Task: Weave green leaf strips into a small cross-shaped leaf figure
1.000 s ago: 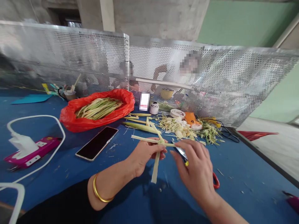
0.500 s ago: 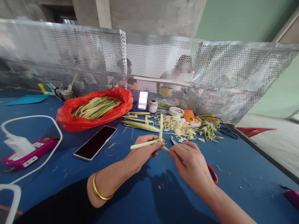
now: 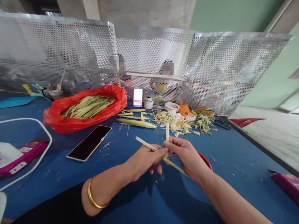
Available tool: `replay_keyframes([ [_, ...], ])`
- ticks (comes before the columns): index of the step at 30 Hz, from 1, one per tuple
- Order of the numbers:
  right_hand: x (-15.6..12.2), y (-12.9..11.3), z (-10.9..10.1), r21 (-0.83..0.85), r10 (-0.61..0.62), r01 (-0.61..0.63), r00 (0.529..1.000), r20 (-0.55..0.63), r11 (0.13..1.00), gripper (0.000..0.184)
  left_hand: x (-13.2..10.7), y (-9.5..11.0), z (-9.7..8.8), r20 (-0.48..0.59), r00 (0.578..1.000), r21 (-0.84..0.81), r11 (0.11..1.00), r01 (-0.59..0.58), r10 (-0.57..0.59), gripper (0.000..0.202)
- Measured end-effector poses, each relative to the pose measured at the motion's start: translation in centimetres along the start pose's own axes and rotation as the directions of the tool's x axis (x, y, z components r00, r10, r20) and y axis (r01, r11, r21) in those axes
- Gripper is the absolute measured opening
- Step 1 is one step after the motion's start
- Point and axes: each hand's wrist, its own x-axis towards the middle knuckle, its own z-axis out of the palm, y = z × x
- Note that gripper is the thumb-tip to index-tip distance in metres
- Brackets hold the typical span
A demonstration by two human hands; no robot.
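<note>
Both my hands hold a small knotted piece of pale green leaf strips (image 3: 166, 133) above the blue table (image 3: 130, 193). My left hand (image 3: 143, 160), with a gold bangle on its wrist, pinches the crossing of the strips from the left. My right hand (image 3: 187, 155) is closed on the same piece from the right, its fingers meeting the left hand's. One strip points up, one runs to the upper left, one slants down to the right. Red-handled scissors (image 3: 206, 159) lie on the table, mostly hidden behind my right hand.
A red plastic bag (image 3: 60, 119) of green leaf strips sits at left, a black phone (image 3: 90, 142) in front of it. Cut leaf scraps (image 3: 179, 122), tape rolls and loose strips lie by a perforated metal screen (image 3: 210, 68). A pink power strip (image 3: 20, 154) with white cable sits far left. People sit behind the screen.
The leaf piece has turned in my hands. My right hand has come in from the right and closed on it. The camera has shifted a little to the right.
</note>
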Motion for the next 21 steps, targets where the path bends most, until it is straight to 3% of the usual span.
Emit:
replay_keyframes([
  [6,0.1,0.52,0.3,-0.033,-0.073,0.07,0.993,-0.093,0.997,0.033,-0.09,0.33,0.37,-0.09,0.995,-0.001,0.999,0.05,-0.05,0.025],
  [11,0.19,0.42,0.03,-0.101,-0.15,0.131,0.964,-0.221,0.986,0.033,-0.2,0.64,0.2,-0.005,0.995,0.018,0.995,0.097,-0.097,0.024],
  [15,0.16,0.61,0.03,-0.116,-0.15,0.128,0.968,-0.204,0.985,0.031,-0.23,0.56,0.04,0.044,0.995,0.028,0.996,0.089,-0.09,0.021],
  [21,0.35,0.38,-0.07,-0.198,-0.185,0.137,0.952,-0.245,0.971,0.032,-0.27,0.66,0.1,0.003,0.996,0.035,0.995,0.092,-0.092,0.023],
])
